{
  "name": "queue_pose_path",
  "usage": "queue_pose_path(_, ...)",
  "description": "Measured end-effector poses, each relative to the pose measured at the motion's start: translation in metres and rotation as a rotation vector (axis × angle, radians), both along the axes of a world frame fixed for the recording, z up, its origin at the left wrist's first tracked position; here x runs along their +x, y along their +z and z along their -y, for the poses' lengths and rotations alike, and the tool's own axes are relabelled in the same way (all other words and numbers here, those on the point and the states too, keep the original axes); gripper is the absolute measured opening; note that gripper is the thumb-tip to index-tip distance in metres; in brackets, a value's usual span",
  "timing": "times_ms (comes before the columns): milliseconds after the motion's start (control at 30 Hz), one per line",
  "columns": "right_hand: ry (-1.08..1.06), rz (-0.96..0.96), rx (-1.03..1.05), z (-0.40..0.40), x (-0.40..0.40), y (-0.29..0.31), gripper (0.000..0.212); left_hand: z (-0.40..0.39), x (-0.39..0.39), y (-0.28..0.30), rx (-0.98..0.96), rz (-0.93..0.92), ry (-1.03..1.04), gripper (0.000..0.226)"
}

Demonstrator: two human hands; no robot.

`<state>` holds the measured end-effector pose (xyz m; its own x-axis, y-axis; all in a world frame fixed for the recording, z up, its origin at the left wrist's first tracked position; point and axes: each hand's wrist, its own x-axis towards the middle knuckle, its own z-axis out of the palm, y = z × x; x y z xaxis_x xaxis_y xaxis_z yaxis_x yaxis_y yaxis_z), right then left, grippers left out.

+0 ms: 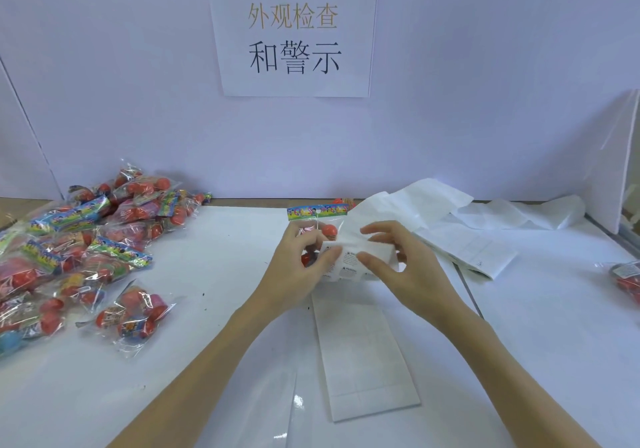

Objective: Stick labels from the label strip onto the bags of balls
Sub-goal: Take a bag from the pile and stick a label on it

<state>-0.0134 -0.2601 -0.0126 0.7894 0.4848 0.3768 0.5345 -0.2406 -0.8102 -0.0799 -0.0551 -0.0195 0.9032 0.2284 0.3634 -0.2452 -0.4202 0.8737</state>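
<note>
A bag of balls with a colourful header card lies at the table's centre, partly hidden behind my hands. Over it both hands hold the white label strip, which runs down toward me as peeled backing. My left hand pinches the strip's left edge at a printed label. My right hand grips the strip from the right, thumb on its front and fingers curled over the top.
A heap of bagged balls fills the left of the table. More strip and crumpled backing paper lie at the back right. One bag sits at the right edge. A white partition with a printed sign stands behind.
</note>
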Motion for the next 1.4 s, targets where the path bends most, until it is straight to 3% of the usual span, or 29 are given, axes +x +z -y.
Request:
queue_pose_path(100, -0.009, 0.092, -0.036, 0.0, -0.001, -0.001, 0.027, -0.002, 0.001, 0.001, -0.014, -0.048, 0.035, 0.018)
queue_pose_path(267, -0.022, 0.155, -0.089, -0.003, 0.0, -0.006, 0.011, 0.001, -0.001, 0.003, -0.036, -0.062, 0.024, 0.033)
queue_pose_path(367, -0.02, 0.162, -0.108, -0.004, 0.001, -0.006, 0.004, 0.001, -0.002, 0.003, -0.003, -0.036, 0.006, 0.016)
queue_pose_path(467, -0.02, 0.158, -0.123, -0.003, 0.002, -0.007, 0.007, -0.001, 0.001, 0.0, -0.005, -0.032, 0.008, 0.014)
queue_pose_path(767, -0.048, 0.234, -0.077, -0.005, -0.005, -0.005, 0.017, 0.005, -0.001, 0.004, -0.011, -0.029, 0.007, 0.043)
queue_pose_path(1033, -0.063, 0.381, -0.012, -0.006, -0.011, -0.001, 0.026, 0.002, 0.001, 0.001, -0.09, -0.084, 0.044, 0.026)
queue_pose_path(1200, -0.045, 0.365, 0.052, -0.008, -0.016, 0.003, 0.02, 0.001, 0.001, -0.001, -0.099, -0.101, 0.067, 0.015)
queue_pose_path(1333, -0.01, 0.183, 0.246, -0.011, -0.019, 0.01, 0.018, 0.001, -0.002, 0.005, -0.14, -0.065, 0.081, 0.008)
queue_pose_path(1400, -0.036, 0.113, 0.306, -0.009, -0.018, 0.012, 0.02, 0.001, -0.004, 0.011, -0.189, 0.004, 0.081, 0.016)
